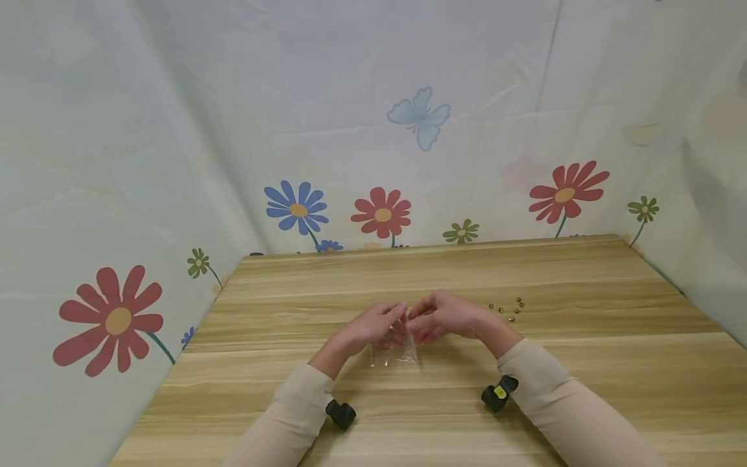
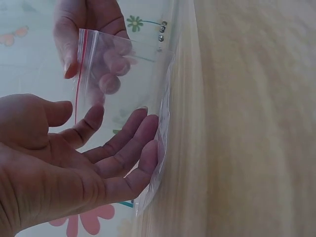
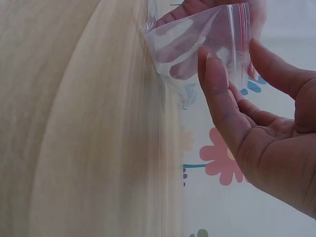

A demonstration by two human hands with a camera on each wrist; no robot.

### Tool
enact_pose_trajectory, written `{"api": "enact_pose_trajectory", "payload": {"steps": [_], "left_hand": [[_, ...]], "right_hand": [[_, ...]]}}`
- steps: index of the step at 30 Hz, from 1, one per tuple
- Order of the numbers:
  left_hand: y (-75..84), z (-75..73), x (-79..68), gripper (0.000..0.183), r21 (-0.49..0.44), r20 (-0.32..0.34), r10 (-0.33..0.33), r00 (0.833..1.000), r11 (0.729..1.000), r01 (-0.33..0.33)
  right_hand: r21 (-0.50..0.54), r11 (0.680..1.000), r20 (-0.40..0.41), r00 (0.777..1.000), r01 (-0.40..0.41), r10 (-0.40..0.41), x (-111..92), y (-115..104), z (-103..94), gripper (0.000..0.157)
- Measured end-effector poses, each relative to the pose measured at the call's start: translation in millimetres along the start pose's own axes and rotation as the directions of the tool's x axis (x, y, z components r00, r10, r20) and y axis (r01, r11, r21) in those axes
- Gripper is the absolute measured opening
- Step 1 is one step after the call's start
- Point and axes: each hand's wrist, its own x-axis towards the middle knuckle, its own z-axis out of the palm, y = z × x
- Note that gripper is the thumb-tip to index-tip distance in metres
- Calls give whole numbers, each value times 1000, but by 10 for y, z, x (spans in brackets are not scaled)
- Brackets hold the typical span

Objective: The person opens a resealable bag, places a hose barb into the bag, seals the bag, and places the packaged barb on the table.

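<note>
A small clear zip bag (image 1: 401, 357) with a red line along its zip edge is held between both hands just over the wooden table. My left hand (image 1: 373, 324) grips it from the left, its curled fingers (image 2: 126, 160) against the bag's side. From the other side my right hand (image 1: 448, 318) holds the bag near the zip edge, thumb on one side and fingers on the other. No contents show in the bag (image 3: 197, 44). Whether its mouth is parted I cannot tell. Several small shiny metal pieces (image 1: 511, 319) lie on the table beyond my right wrist.
The wooden table (image 1: 280, 285) reaches back to a pale cloth wall (image 1: 327, 130) printed with flowers and a butterfly. Dark camera mounts are strapped on the left wrist (image 1: 341, 414) and the right wrist (image 1: 496, 394).
</note>
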Motion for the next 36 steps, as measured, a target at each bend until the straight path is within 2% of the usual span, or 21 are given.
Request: {"api": "enact_pose_trajectory", "payload": {"steps": [21,31,36], "left_hand": [[-9,13,5,34,-58,11,14,1000,998,-14],[28,31,-15,33,-53,-6,-4,1000,999,4],[31,22,-24,32,-75,-6,-6,1000,997,6]], "right_hand": [[12,1000,6,1000,-1,1,-21,-17,-3,25],[-91,995,3,999,47,-47,-33,-28,58,23],[-108,991,-10,997,73,-74,-29,-20,73,23]]}}
